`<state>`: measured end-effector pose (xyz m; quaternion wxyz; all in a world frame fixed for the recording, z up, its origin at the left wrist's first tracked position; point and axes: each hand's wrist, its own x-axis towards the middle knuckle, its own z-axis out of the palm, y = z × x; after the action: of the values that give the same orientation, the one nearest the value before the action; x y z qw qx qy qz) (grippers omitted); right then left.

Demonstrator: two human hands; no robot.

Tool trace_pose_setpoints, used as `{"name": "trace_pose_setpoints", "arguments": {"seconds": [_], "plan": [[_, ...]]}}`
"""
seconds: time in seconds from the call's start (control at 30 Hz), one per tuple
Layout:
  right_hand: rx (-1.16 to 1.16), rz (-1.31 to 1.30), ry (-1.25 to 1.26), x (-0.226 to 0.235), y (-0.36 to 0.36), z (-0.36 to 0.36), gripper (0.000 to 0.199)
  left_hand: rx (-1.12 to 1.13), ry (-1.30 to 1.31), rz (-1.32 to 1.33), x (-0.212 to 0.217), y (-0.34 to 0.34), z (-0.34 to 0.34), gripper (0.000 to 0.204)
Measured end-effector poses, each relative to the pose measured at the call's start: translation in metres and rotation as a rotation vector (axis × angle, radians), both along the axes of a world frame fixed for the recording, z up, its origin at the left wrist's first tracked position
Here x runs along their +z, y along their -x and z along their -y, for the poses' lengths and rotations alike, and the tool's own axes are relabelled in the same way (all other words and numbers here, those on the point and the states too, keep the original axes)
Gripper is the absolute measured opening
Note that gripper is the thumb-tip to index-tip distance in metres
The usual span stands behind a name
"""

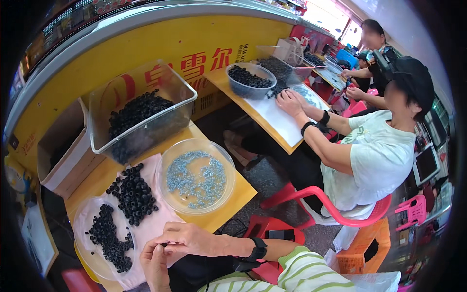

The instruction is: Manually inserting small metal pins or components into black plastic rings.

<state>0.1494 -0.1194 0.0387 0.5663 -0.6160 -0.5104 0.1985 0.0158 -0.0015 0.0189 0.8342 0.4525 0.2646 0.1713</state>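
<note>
My left hand (154,266) and my right hand (190,238) meet over the near edge of a pink cloth (152,228). Their fingertips pinch a small black piece (164,245), mostly covered by the fingers. Just left of them, a clear round dish (87,260) carries a heap of small black parts (109,238). Larger black ring-shaped parts (135,194) lie loose on the cloth beyond it. To the right of that pile stands another clear round dish (229,168) with many tiny light-blue pieces (214,175) spread over its bottom.
A clear bin (146,136) of black parts stands at the table's back, beside a cardboard box (68,168). At right, a co-worker (379,141) sits on a pink chair (335,211) at another table (253,109). An orange crate (377,233) stands on the floor.
</note>
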Motion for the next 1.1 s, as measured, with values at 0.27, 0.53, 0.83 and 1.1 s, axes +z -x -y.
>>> {"name": "trace_pose_setpoints", "arguments": {"seconds": [0.27, 0.53, 0.83, 1.1], "plan": [[-0.006, -0.324, 0.012, -0.016, 0.003, 0.0, 0.015, 0.028, 0.052, 0.021, -0.023, 0.012, -0.011, 0.013], [-0.007, -0.367, 0.054, -0.024, 0.003, 0.004, 0.012, 0.09, -0.059, 0.02, -0.024, 0.008, 0.0, 0.014], [0.007, -0.215, 0.049, -0.03, 0.001, 0.002, 0.012, 0.114, -0.215, -0.136, -0.02, 0.014, 0.003, 0.005], [0.027, -0.179, 0.126, -0.029, -0.001, -0.013, 0.01, 0.07, -0.192, -0.248, -0.003, 0.014, -0.005, 0.011]]}}
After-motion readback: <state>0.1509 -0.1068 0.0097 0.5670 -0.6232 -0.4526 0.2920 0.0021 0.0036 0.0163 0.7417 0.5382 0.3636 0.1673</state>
